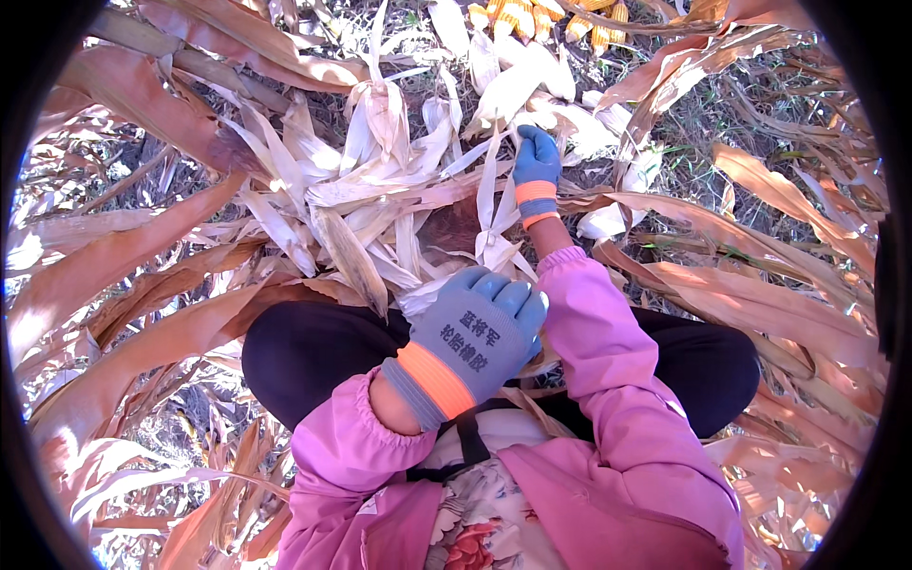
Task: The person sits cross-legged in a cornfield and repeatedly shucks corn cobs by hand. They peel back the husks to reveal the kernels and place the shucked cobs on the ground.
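Note:
My left hand [481, 331], in a grey-blue rubber-coated work glove with an orange band, is held above my lap. Its fingers curl downward and the palm side is hidden, so I cannot tell whether anything is in it. Farther forward, my right hand [539, 158], gloved alike, reaches to the near side of several pale maize ears in their husks [507, 96]. Its fingers are bent beside the husks; whether they grip one is not clear. Loose dry husks [399, 189] lie in a heap to the left of the right hand.
Husked yellow maize ears [524, 20] lie together at the far edge. Long dry maize leaves [142, 256] arch in from the left, and more leaves [776, 299] spread on the right. A thick dry stalk [178, 53] crosses the upper left. My bent legs [306, 356] flank the near side.

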`<state>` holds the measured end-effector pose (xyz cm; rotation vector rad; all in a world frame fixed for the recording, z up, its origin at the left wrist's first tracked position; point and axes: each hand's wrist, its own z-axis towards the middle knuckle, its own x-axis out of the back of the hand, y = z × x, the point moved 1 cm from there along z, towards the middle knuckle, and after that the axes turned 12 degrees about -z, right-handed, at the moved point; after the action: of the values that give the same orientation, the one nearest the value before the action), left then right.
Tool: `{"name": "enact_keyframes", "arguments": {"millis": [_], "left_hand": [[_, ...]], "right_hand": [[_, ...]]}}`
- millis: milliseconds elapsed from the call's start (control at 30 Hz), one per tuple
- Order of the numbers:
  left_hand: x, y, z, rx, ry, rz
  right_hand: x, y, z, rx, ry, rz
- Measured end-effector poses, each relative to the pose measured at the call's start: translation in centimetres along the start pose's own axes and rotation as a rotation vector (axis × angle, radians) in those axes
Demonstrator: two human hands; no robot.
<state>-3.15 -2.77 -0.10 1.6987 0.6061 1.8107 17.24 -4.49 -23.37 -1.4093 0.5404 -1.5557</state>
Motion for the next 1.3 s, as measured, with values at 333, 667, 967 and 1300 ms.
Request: {"name": "enact_keyframes", "arguments": {"millis": [333,667,967,1300], "left_hand": [[0.0,0.5,-0.5,-0.001,-0.01,0.007],[0.0,0.3,-0.7,-0.026,0.024,0.025],[0.2,0.7,-0.7,-0.077,0.017,0.003],[0.1,1.0,-0.4,-0.138,0.078,-0.008]], "right_hand": [[-2.7,-6.4,-3.7,0.202,-0.295,0.135],[-5.2,-10.2,-7.6,0.278,-0.482,-0.111],[-0.6,-13.5,-6.8,0.592,-0.322,-0.221],[2.9,-14.6,-6.4,0.657,-0.16,-0.05]]}}
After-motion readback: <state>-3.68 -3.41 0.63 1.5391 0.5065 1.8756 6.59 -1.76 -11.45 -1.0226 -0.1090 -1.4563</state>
